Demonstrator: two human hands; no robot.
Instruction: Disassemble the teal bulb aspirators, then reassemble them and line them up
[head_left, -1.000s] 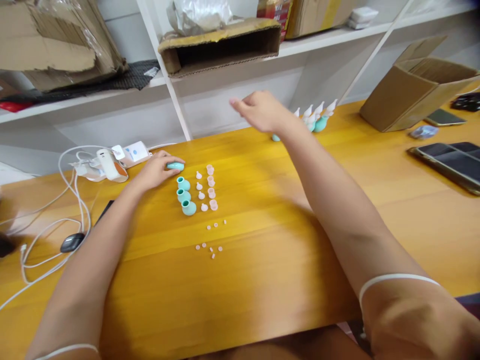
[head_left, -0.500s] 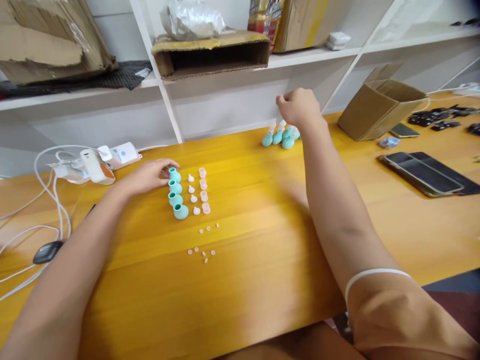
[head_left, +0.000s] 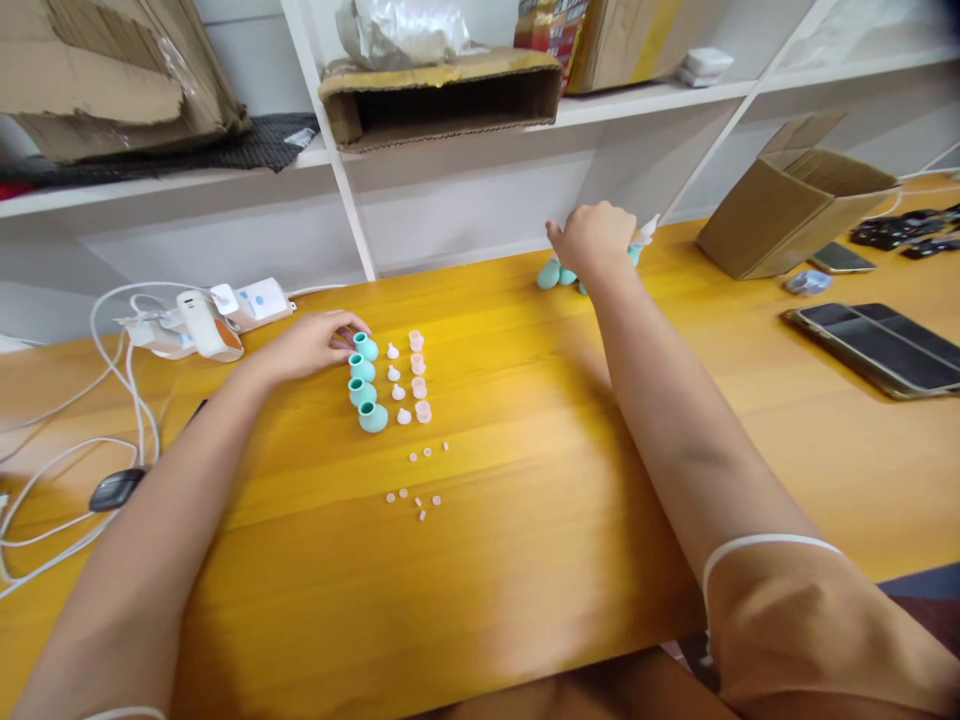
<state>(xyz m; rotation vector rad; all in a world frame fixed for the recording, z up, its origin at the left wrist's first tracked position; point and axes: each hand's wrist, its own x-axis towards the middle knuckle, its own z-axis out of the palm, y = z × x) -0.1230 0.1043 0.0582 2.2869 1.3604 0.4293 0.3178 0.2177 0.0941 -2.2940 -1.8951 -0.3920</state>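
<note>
My left hand (head_left: 324, 342) is beside the rearmost of several small teal squeeze bulbs (head_left: 373, 417) standing in a column, mouths up. Its fingers are apart and curve against that bulb's left side. To their right run a column of small white funnel-shaped pieces (head_left: 404, 416) and one of pale pink cup-like pieces (head_left: 423, 411). My right hand (head_left: 596, 238) is closed, knuckles up, over a cluster of teal bulbs with whitish tips (head_left: 549, 274) at the back of the table. It hides part of the cluster and whatever its fingers hold.
Several tiny pink rings (head_left: 427, 452) lie nearer on the wooden table (head_left: 495, 560). At left are a power strip with chargers (head_left: 202, 325), white cables and a black mouse (head_left: 117, 489). An open cardboard box (head_left: 795, 205) and phones (head_left: 877, 345) are at right. Shelves (head_left: 645, 108) line the back.
My right hand has come down and slightly left over the teal cluster, covering more of it. My left hand stays by the rearmost bulb. The whole view has shifted a little.
</note>
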